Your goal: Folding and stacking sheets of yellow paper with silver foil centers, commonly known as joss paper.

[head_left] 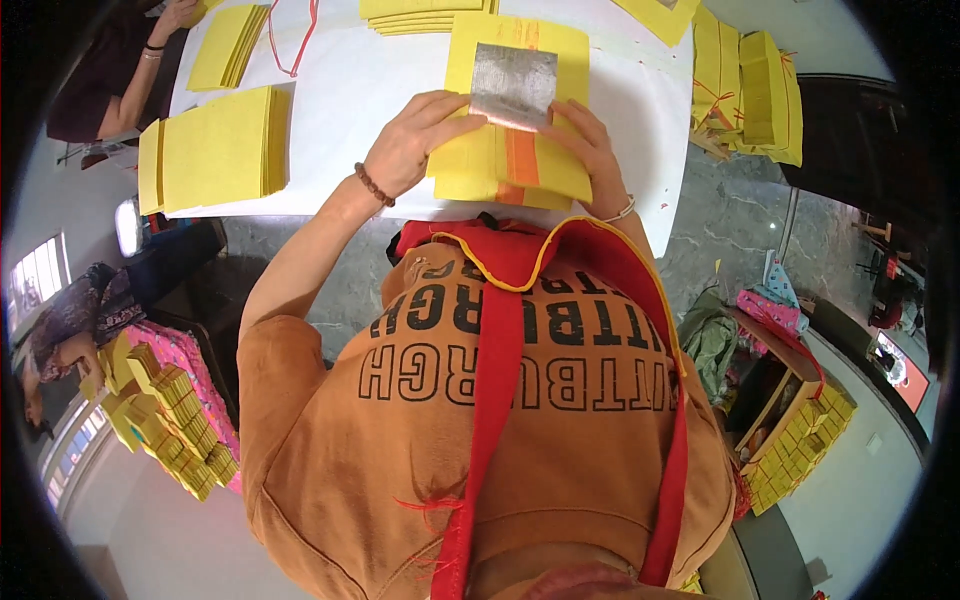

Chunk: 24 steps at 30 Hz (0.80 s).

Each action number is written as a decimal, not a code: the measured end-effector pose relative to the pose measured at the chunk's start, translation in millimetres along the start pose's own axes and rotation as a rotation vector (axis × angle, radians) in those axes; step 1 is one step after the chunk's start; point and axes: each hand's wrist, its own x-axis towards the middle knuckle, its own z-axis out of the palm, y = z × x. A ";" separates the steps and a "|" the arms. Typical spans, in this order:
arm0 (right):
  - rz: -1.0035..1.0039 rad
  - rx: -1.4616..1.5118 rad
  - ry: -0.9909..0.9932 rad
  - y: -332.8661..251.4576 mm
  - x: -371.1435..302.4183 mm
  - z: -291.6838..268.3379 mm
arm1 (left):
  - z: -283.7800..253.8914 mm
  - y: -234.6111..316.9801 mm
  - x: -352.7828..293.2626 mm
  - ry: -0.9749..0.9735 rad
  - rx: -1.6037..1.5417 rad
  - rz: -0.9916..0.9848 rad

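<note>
Silvery foil square [514, 75] lies on yellow paper [572, 60], between the person's two hands and just in front of the body. An orange band [522, 160] runs down the paper from the foil's near edge. The left hand [405, 145] sets its fingers at the foil's near left corner, and the right hand [590, 145] does likewise at the near right corner. The hands are apart from each other, both touching the work; from where I stand I cannot tell whether the fingers pinch it or merely press. A brown beaded bracelet [374, 186] circles the left wrist, a pale band [623, 210] the right. Under it all is a white tabletop [340, 130]. Out to the left of the left hand sits a thick yellow stack [215, 150], with a second yellow stack [223, 48] beyond it and red string [293, 70] beside that one. Straight ahead of the hands lies a yellow pile [425, 14]. Off to the right of the right hand are yellow bundles [770, 95] with red cord. Far left, beyond the stacks, a co-worker's hand [178, 15] shows.
</note>
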 end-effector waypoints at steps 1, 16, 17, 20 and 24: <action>-0.003 -0.002 -0.001 -9.7 2.1 -5.8 | -2.6 0.6 -1.8 0.003 0.001 0.001; 0.400 -0.087 -0.153 -44.0 -4.8 -16.7 | -7.0 25.8 -10.7 0.002 -0.196 -0.311; 0.401 -0.088 -0.153 -42.2 -1.4 -16.0 | -4.8 23.5 -6.1 -0.002 -0.253 -0.426; 0.357 -0.085 -0.074 -42.2 9.9 -14.9 | -1.9 22.8 5.0 -0.007 -0.391 -0.597; 0.603 0.191 0.133 -45.4 20.6 -6.9 | 7.2 12.2 7.6 0.031 -0.560 -0.766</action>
